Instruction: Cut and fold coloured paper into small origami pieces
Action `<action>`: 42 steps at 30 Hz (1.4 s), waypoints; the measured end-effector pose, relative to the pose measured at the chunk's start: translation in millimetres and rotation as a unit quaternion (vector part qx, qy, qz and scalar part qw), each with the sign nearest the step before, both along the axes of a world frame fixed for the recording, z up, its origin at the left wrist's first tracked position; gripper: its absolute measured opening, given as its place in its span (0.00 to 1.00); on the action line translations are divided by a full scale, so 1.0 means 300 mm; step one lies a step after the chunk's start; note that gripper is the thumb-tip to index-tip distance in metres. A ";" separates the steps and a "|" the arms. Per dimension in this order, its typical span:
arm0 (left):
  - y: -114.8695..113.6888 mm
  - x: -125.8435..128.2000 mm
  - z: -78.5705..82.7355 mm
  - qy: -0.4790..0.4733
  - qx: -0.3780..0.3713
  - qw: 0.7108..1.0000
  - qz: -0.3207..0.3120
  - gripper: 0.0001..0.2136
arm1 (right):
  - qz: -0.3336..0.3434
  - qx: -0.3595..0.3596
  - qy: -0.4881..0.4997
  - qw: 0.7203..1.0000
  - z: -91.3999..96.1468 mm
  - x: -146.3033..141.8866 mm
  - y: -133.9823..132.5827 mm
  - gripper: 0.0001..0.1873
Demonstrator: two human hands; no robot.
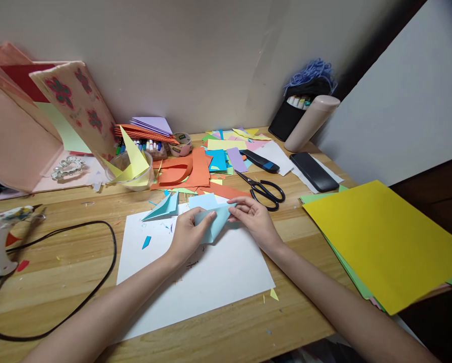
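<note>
While the left hand [188, 236] and right hand [255, 220] both pinch a folded light-blue paper [217, 223] over the white sheet [210, 285], with scissors [265, 191] at one o'clock, uneven finger pressure could skew the crease.

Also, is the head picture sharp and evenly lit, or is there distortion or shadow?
Head view: left hand, right hand and light blue paper are sharp; the light is soft, with faint shadows on the white sheet; the table bows from wide-angle distortion.
</note>
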State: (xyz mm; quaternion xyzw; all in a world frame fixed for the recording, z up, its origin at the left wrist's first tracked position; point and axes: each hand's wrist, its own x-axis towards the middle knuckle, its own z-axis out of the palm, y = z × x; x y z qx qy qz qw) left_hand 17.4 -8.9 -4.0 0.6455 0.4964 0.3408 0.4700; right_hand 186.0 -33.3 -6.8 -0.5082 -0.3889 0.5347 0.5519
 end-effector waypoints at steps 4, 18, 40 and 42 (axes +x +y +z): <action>0.001 -0.002 -0.005 0.002 -0.008 1.000 0.004 0.15 | -0.002 0.032 -0.021 0.999 0.007 0.006 0.000 0.11; 0.004 -0.002 0.000 0.000 -0.007 1.000 0.012 0.15 | 0.011 0.053 -0.157 0.986 0.012 0.037 -0.005 0.14; 0.001 0.005 0.001 0.011 -0.019 1.000 -0.014 0.16 | 0.026 -0.048 -0.036 0.998 0.005 0.016 0.008 0.16; 0.001 0.006 -0.003 0.013 -0.008 1.000 -0.017 0.17 | 0.027 -0.045 -0.042 0.998 0.004 0.017 0.007 0.17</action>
